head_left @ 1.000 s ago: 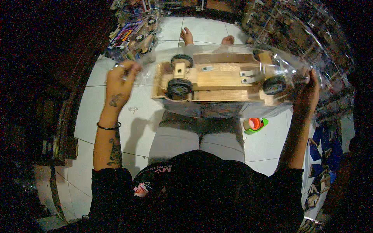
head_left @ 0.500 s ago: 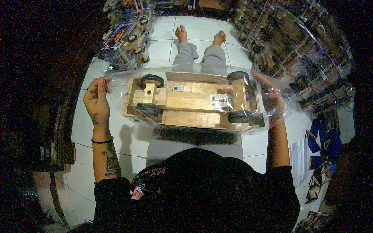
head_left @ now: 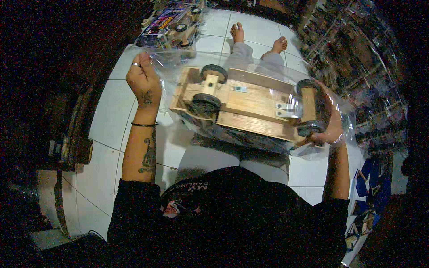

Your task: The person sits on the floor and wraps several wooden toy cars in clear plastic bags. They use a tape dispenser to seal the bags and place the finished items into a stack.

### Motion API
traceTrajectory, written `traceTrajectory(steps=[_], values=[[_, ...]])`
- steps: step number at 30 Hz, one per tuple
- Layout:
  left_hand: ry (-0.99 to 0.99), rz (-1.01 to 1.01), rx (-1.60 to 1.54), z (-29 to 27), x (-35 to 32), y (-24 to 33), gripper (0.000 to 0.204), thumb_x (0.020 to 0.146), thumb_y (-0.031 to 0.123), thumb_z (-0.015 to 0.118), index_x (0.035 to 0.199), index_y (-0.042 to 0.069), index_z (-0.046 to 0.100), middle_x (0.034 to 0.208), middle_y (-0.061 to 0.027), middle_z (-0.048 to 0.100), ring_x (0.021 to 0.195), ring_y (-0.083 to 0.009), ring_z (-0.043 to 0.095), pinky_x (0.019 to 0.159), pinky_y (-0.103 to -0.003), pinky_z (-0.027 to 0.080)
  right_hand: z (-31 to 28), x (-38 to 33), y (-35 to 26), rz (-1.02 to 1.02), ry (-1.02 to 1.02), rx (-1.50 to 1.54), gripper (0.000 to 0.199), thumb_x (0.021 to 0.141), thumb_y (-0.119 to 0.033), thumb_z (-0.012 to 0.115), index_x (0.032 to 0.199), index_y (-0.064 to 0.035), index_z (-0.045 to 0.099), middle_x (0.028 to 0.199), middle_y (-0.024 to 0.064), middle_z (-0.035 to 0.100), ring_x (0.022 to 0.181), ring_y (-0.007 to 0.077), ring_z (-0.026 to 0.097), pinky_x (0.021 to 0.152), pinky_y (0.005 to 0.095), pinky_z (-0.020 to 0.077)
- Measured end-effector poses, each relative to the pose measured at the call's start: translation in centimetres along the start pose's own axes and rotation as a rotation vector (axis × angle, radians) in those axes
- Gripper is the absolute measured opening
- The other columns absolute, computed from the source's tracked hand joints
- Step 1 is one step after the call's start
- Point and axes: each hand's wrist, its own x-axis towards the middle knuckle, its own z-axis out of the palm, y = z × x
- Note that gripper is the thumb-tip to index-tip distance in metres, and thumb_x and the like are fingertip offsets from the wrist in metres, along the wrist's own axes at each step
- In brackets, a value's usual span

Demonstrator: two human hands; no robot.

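Observation:
A wooden toy truck (head_left: 250,105) with black wheels lies upside down inside a clear plastic bag (head_left: 178,62), held above my lap. My left hand (head_left: 144,80) pinches the bag's left edge, fingers closed on the plastic. My right hand (head_left: 330,127) is inside or behind the bag's right end, gripping the truck's end by the wheels. The truck tilts down toward the right.
I sit on a white tiled floor (head_left: 111,120) with legs stretched out, bare feet (head_left: 257,38) ahead. More bagged toy vehicles (head_left: 172,24) lie at the far left. Shelves of packaged goods (head_left: 357,58) fill the right; dark furniture stands at the left.
The bagged truck has moved down and toward me and now tilts. My left hand has shifted left and down, still holding the bag's edge.

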Motion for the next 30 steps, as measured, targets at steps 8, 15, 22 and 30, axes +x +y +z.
traceTrajectory(steps=[8,15,22,30], values=[[0.006,0.006,-0.085,0.3,1.4,-2.0,0.039,0.098,0.029,0.042,0.071,0.001,0.049,0.059,-0.0023,0.044,0.057,-0.0099,0.04,0.05,-0.027,0.033,-1.9,-0.3,3.5,-0.193,-0.035,0.381,0.105,0.06,-0.053,0.076,0.14,-0.0021,0.031,0.144,0.0162,0.032,0.134,0.0302,0.029,0.111,0.0409,0.02],[-0.032,-0.101,-0.107,-0.2,1.0,-1.8,0.039,0.099,0.028,0.04,0.071,0.003,0.049,0.061,0.0012,0.043,0.056,-0.0064,0.036,0.051,-0.023,0.031,-5.5,-4.2,2.6,-0.013,0.129,0.953,0.049,0.091,-0.04,0.045,0.115,0.0017,0.055,0.1,0.0146,0.06,0.092,0.0234,0.056,0.085,0.0354,0.0415],[-0.038,-0.224,-0.208,-1.1,0.1,-1.6,0.042,0.098,0.034,0.038,0.075,0.002,0.055,0.064,-0.0012,0.052,0.057,-0.009,0.046,0.052,-0.023,0.036,-11.9,4.0,-5.4,0.119,0.738,0.067,0.032,0.091,-0.033,0.053,0.096,-0.0031,0.062,0.083,0.002,0.057,0.079,0.0111,0.051,0.066,0.0254,0.0406],[-0.306,-0.571,-0.274,1.4,-2.2,-3.4,0.038,0.092,0.029,0.053,0.119,0.003,0.052,0.111,-0.0108,0.057,0.092,-0.0167,0.055,0.081,-0.031,0.046,-15.9,14.7,-19.6,-0.162,0.543,-0.329,0.034,0.096,-0.032,0.049,0.079,-0.0053,0.061,0.058,-0.0018,0.044,0.054,0.0076,0.043,0.049,0.0259,0.0351]])
